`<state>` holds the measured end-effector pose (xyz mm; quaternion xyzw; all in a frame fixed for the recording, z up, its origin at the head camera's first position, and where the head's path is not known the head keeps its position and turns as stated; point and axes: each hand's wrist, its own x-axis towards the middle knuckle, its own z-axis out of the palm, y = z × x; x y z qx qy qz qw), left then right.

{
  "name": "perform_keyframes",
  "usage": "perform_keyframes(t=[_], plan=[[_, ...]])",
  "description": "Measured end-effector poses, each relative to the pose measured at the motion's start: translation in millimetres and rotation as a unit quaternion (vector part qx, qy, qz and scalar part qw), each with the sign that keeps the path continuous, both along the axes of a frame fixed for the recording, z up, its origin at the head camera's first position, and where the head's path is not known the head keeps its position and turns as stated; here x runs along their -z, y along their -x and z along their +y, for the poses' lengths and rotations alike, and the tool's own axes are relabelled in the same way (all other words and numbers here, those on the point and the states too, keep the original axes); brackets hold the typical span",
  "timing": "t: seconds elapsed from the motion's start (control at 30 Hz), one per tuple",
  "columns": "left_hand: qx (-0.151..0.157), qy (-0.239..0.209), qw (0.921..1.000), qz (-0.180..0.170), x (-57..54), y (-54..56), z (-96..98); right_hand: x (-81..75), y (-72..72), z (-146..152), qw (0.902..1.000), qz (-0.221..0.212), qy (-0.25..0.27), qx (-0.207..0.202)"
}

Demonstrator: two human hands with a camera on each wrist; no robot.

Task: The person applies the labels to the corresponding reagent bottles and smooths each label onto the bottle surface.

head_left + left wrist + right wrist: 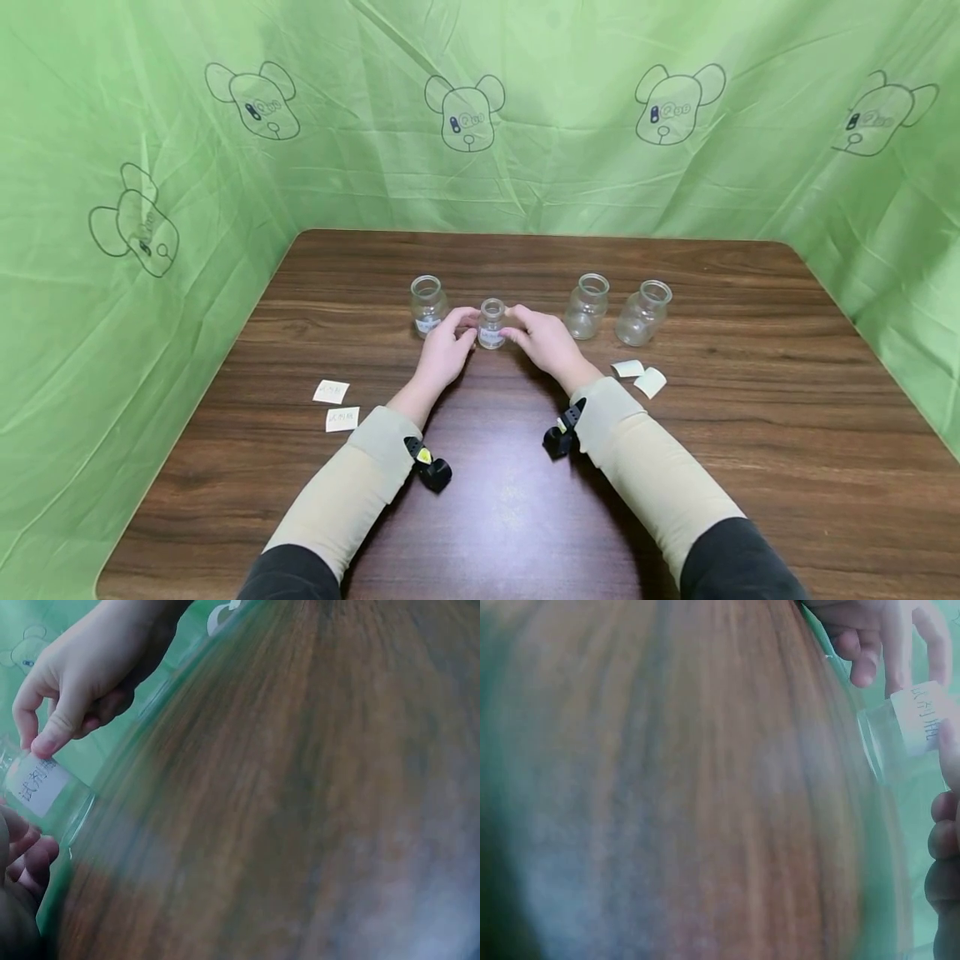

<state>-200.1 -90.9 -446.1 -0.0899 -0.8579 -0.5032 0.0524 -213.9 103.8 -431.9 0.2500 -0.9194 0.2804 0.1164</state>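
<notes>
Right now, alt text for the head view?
A person's left-hand grip and right-hand grip hold a small labelled glass bottle at a wood-grain table. A larger labelled bottle stands left, two bottles showing no label right; two written slips lie left, two pale slips right.

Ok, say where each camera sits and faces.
Head: on the head, facing forward and down at the brown wooden table; both beige-sleeved arms, left grip and right grip show.
Left wrist: on that wrist, facing the small clear-glass white-labelled jar; both grips show.
Right wrist: on that wrist, facing that jar; both grips show.
Wrist views share jar and table.
</notes>
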Motion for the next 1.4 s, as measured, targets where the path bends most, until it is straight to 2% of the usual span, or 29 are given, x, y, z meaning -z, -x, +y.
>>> perform_keyframes(t=[0.2,0.37,0.7,0.87,1.13,1.27,1.4], plan=[[-0.002,-0.016,0.9998,0.009,3.4,-0.6,0.2,-1.4,-0.5,-0.2,0.9999,-0.014,-0.005,0.003],[0.004,0.003,0.9997,0.025,4.1,1.3,0.7,-1.1,-0.6,0.7,0.9999,-0.012,0.006,0.005],[-0.009,0.008,0.9999,0.012,2.4,-0.4,1.7,-1.7,-0.1,1.3,0.9999,-0.009,0.011,0.007],[-0.003,0.012,0.9997,0.022,1.6,-0.7,1.7,-2.3,-0.9,-0.3,0.9997,-0.017,0.010,0.013],[-0.002,0.022,0.9995,0.024,0.6,0.2,2.0,-1.5,-0.8,0.6,0.9998,0.002,0.015,0.009],[-0.001,0.024,0.9995,0.020,-0.5,-1.4,2.2,-0.3,-1.3,2.8,0.9996,-0.020,0.012,0.014],[0.000,0.027,0.9996,0.011,-2.8,-5.4,1.4,1.0,-3.3,6.0,0.9976,-0.057,0.012,0.038]])
